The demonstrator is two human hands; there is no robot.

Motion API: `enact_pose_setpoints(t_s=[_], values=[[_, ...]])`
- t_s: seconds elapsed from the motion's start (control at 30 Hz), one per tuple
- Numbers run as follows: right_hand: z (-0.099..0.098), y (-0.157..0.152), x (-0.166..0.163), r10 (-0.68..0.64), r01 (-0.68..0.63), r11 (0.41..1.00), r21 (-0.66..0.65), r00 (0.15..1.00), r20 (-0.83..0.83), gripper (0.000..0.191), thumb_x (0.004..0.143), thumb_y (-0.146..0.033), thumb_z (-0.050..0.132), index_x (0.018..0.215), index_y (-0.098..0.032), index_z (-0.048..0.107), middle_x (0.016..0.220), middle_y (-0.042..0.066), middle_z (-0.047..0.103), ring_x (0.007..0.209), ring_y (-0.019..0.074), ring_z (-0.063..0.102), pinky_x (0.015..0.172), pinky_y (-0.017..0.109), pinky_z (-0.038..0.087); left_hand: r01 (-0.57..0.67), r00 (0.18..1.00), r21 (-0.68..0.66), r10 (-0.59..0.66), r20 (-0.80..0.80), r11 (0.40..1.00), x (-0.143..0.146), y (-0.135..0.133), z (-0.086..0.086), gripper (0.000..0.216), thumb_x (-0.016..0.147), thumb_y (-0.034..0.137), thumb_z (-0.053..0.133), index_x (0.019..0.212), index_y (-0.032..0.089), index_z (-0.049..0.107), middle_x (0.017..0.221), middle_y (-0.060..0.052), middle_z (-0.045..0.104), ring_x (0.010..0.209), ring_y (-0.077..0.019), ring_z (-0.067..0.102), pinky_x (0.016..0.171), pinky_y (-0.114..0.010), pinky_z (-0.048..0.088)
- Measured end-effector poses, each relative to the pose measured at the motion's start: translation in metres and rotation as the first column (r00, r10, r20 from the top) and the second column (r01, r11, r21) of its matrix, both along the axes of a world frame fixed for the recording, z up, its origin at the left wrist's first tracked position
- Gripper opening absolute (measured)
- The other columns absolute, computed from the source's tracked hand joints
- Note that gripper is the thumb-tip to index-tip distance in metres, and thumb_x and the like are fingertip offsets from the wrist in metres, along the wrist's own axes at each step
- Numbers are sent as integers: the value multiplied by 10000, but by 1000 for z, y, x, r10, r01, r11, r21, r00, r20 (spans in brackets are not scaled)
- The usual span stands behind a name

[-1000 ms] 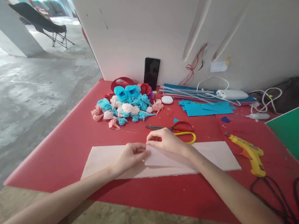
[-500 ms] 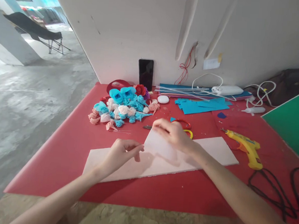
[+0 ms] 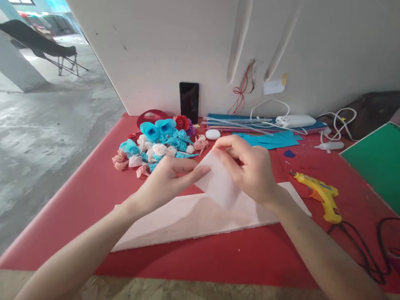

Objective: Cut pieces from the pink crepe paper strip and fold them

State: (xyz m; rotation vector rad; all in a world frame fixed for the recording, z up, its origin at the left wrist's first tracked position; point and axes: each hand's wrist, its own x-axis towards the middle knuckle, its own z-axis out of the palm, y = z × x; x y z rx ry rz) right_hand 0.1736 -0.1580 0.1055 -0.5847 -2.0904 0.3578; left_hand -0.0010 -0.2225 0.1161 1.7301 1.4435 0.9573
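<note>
A small pale pink sheet is lifted above the red table cover. My right hand pinches its upper edge with closed fingers. My left hand touches its left corner with fingers stretched toward it, thumb above. Under both hands lies a long pale pink foam strip flat on the cover. A heap of blue, pink and white foam flowers sits just beyond my left hand.
A yellow glue gun with a black cord lies to the right. Blue foam sheets, a white charger, a glue bottle, a black phone against the wall and a green board stand further back.
My right hand has lifted the small pink sheet off the long strip and raised it toward me. My left hand has come up to meet its corner. The scissors are now hidden behind my hands.
</note>
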Motion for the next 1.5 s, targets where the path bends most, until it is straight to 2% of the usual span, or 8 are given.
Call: enact_pose_setpoints(t_s=[0.2,0.43,0.63,1.0,1.17,1.33,1.4,1.5], values=[[33,0,11,-275,258,961,-100,933,-231,103,882,-248,497,785,-232,527,440,-98,306,377,54,266,429,236,254,-133,864,-30,131,486,991,-8,12,-5,417,870,498,419,727,172,637,633,-18,641,662,-150,627,626,-249,480],[59,22,-27,-334,238,926,-292,877,-345,152,877,-207,471,730,-195,437,553,-99,349,401,5,324,453,188,253,393,617,-217,-81,783,894,43,16,-39,405,804,459,526,1061,169,643,1136,-64,647,1154,-286,527,931,-366,442],[32,64,-25,-420,245,854,-459,846,-329,146,873,-219,507,740,-196,453,554,-80,392,447,43,351,473,211,296,526,367,-223,18,930,821,49,-6,-46,652,798,656,430,1149,142,623,1235,-92,600,1248,-316,444,1048,-413,341],[-47,96,2,-653,88,592,-801,634,-413,190,794,-363,528,717,-216,436,679,-20,469,673,122,529,624,251,442,409,483,-571,362,797,712,70,-28,-79,334,705,241,730,983,70,656,1070,-175,677,997,-304,642,801,-356,532],[-61,73,27,-579,-54,527,-848,708,-405,283,746,-494,557,741,-225,468,671,5,558,663,166,590,526,271,477,463,467,-605,402,788,648,59,-39,-83,251,744,219,675,932,54,662,935,-167,714,822,-249,695,696,-309,555],[-68,48,42,-417,-212,370,-905,832,-365,223,646,-296,682,833,-194,620,810,33,670,725,167,630,581,269,523,476,477,-637,431,766,606,51,-49,-89,226,752,192,656,926,49,666,908,-172,719,776,-240,701,717,-319,553],[-69,37,44,-411,-170,400,-901,845,-342,206,672,-263,662,863,-187,646,846,38,684,761,168,640,631,277,531,492,479,-653,447,756,577,48,-52,-93,247,773,190,634,969,41,657,929,-183,713,803,-246,698,741,-332,548],[-72,10,45,-398,45,641,-766,873,-282,160,785,-284,583,889,-192,661,876,44,695,832,187,648,721,316,532,523,451,-670,497,742,526,43,-55,-100,316,841,240,538,1036,12,634,999,-211,690,877,-257,682,739,-334,543]])
